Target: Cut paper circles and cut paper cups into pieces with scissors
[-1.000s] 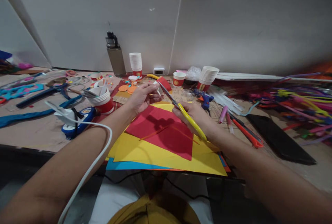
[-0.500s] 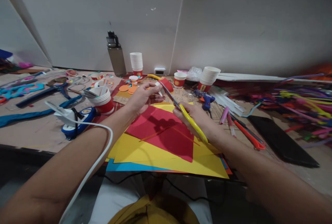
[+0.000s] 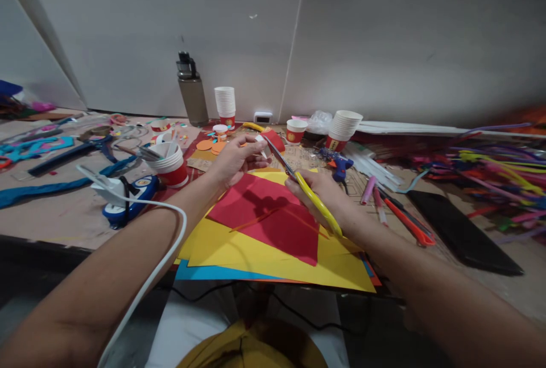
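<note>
Between the fingers of my left hand (image 3: 239, 158) is a small red and white paper cup piece (image 3: 273, 139). My right hand (image 3: 318, 197) grips scissors with yellow handles (image 3: 318, 203), and their blades lie against the red and white piece. Below both hands a red sheet (image 3: 264, 226) rests on yellow sheets (image 3: 341, 268), with a blue sheet (image 3: 213, 271) under them. Thin orange strips cross the red sheet. Where exactly the blades meet the piece is too small to tell.
Left stand a cup of tools (image 3: 168, 169) and a blue power strip (image 3: 143, 191); a white cable crosses my left forearm. Behind are a bottle (image 3: 194, 98) and stacked cups (image 3: 344, 126). Right lie a glue gun (image 3: 341, 168), a red cutter (image 3: 412, 223) and a black phone (image 3: 464, 231).
</note>
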`<state>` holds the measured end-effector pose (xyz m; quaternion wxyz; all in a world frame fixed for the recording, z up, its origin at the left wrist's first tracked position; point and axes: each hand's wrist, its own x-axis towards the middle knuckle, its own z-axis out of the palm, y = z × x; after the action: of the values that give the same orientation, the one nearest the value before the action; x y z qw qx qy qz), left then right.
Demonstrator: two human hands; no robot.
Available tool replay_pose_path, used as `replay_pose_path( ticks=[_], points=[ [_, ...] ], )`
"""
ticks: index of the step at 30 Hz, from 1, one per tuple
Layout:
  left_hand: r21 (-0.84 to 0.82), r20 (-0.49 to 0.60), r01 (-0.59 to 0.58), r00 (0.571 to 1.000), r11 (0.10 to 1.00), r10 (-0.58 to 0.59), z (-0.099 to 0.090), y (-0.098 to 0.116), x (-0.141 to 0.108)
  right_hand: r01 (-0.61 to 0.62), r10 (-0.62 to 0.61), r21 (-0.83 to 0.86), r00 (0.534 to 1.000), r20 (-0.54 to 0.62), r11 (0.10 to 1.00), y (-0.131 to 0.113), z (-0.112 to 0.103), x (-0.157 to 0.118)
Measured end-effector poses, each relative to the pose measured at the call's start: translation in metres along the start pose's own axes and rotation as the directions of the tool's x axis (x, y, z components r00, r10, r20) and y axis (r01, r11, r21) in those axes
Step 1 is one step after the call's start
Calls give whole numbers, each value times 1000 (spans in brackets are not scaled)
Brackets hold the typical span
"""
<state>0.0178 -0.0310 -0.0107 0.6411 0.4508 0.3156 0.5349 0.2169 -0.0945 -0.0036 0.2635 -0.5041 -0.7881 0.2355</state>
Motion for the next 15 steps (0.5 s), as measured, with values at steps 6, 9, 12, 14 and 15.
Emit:
replay_pose_path(
  ticks=[6, 9, 12, 14, 15],
  points=[
    [27, -16, -27, 999, 999, 28, 0, -1, 1, -55, 55, -29, 998, 7, 998, -2, 2, 0],
    [64, -33, -69, 997, 996, 71, 0, -1, 1, -37, 37, -74, 999, -4, 997, -1, 2, 0],
    [93, -24, -104, 994, 990, 106, 0, -2, 1, -43, 42, -55, 999, -12, 998, 0, 2, -1],
    [108, -29, -103, 994, 989, 107, 0, -2, 1, -53, 53, -21, 999, -1, 998, 1, 2, -1],
    [114, -33, -94, 995, 989, 99, 0, -1, 1, -59, 59, -4, 998, 8, 998, 0, 2, -1]
  ],
)
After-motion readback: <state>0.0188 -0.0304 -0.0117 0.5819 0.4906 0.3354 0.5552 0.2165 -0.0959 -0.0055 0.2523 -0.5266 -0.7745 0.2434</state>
